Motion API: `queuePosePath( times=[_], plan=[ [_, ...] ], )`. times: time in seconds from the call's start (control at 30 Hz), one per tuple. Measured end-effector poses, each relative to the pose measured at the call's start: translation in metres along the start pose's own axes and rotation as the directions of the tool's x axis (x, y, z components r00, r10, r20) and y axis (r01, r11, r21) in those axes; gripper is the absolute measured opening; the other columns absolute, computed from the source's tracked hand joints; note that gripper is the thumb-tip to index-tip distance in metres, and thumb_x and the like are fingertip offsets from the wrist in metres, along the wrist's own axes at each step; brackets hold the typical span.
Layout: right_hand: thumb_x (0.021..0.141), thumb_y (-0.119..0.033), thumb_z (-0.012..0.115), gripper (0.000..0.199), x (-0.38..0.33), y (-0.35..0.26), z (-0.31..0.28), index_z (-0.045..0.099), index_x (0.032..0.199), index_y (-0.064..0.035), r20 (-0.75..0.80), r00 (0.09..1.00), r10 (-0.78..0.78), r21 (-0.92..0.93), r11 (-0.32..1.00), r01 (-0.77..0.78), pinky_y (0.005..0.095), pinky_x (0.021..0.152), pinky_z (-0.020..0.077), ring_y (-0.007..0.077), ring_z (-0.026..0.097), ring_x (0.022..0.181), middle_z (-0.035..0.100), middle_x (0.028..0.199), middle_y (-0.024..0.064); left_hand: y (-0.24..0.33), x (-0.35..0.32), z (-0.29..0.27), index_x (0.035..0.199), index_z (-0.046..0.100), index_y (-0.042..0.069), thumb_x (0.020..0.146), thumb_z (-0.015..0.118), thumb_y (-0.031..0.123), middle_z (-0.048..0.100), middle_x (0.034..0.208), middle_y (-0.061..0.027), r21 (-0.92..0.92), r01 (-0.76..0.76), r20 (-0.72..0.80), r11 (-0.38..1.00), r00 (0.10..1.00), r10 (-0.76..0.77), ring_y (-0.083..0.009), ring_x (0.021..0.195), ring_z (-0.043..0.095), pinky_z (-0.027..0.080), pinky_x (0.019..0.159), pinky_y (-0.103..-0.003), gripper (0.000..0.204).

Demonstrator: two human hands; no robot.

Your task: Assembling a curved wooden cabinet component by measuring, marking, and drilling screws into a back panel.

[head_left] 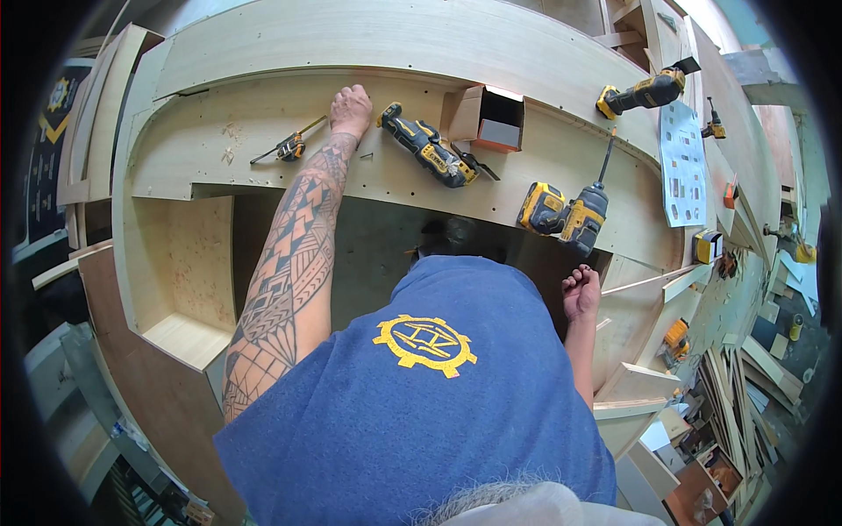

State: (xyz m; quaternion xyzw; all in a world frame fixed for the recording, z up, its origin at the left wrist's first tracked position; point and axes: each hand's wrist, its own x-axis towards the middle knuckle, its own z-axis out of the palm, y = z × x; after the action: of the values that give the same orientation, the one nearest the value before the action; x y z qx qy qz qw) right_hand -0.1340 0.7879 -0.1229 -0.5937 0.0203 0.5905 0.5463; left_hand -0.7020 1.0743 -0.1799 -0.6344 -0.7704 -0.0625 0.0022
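Note:
My left hand (pixel 351 110) rests closed on the plywood panel (pixel 263 96), knuckles up; whatever its fingers hold, if anything, is hidden. Left of it lies a small yellow-and-black tool (pixel 290 147), apparently a tape measure, with thin strips sticking out at both ends. To its right is a yellow-and-black cordless power tool (pixel 430 147) with a dark blade-like end. My right hand (pixel 581 294) hangs closed just below the panel's front edge, fingertips curled upward; I cannot make out anything in it. Nearest to it is a cordless driver (pixel 585 219) with a long bit, lying on the panel.
An open cardboard box (pixel 500 118) stands behind the tools. Another power tool (pixel 649 90) and a printed sheet (pixel 682 165) lie at the right. Wood shavings (pixel 230 145) are scattered at left. Wood offcuts (pixel 732 403) pile up at the lower right. Below the panel is a dark opening (pixel 377 232).

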Motion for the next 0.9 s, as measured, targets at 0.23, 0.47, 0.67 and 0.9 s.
queuePosePath(
  times=[0.23, 0.47, 0.67, 0.9],
  plan=[
    [0.094, -0.019, 0.052, 0.008, -0.002, 0.014, -0.029, 0.057, 0.093, -0.0115, -0.046, 0.998, 0.04, 0.025, 0.999, -0.039, 0.0275, 0.058, 0.0426, 0.0126, 0.044, 0.061, 0.047, 0.073, -0.0015, 0.001, -0.053, -0.017, 0.11, 0.058, 0.001, 0.097, 0.048, 0.016, 0.062, 0.109, -0.025, -0.432, 0.076, 0.064, 0.899, 0.996, -0.054, -0.038, 0.106, 0.06, 0.05, 0.094, -0.046, 0.023],
    [0.092, -0.017, 0.053, 0.007, 0.015, 0.032, 0.015, 0.055, 0.093, -0.0111, 0.022, 0.993, 0.118, -0.092, 0.989, -0.115, 0.0288, 0.06, 0.0402, 0.0127, 0.042, 0.061, 0.045, 0.072, -0.002, 0.152, -0.042, -0.111, 0.104, 0.066, -0.002, 0.098, 0.057, 0.018, 0.068, 0.104, -0.0182, -0.716, -0.437, -0.231, 0.544, 0.884, 0.406, -0.0296, 0.097, 0.066, 0.052, 0.088, -0.04, 0.022],
    [0.094, -0.018, 0.05, 0.013, 0.002, 0.025, 0.058, 0.057, 0.1, -0.0092, 0.059, 0.992, 0.11, -0.178, 0.979, -0.098, 0.0289, 0.058, 0.0389, 0.0113, 0.041, 0.059, 0.045, 0.071, -0.0033, 0.104, -0.042, -0.117, 0.115, 0.063, -0.001, 0.096, 0.058, 0.015, 0.068, 0.101, -0.0188, -0.712, -0.306, -0.22, 0.632, 0.952, 0.213, -0.0315, 0.098, 0.067, 0.053, 0.089, -0.04, 0.025],
    [0.093, -0.016, 0.051, 0.015, -0.012, 0.016, 0.016, 0.056, 0.104, -0.0071, 0.025, 0.998, 0.064, -0.034, 0.997, -0.063, 0.0278, 0.057, 0.037, 0.012, 0.04, 0.061, 0.043, 0.072, -0.0015, -0.004, -0.122, -0.013, 0.131, 0.059, 0.001, 0.09, 0.068, 0.023, 0.061, 0.113, -0.0236, -0.267, -0.198, -0.009, 0.943, 0.979, 0.203, -0.0387, 0.107, 0.059, 0.048, 0.096, -0.046, 0.048]
  ],
)
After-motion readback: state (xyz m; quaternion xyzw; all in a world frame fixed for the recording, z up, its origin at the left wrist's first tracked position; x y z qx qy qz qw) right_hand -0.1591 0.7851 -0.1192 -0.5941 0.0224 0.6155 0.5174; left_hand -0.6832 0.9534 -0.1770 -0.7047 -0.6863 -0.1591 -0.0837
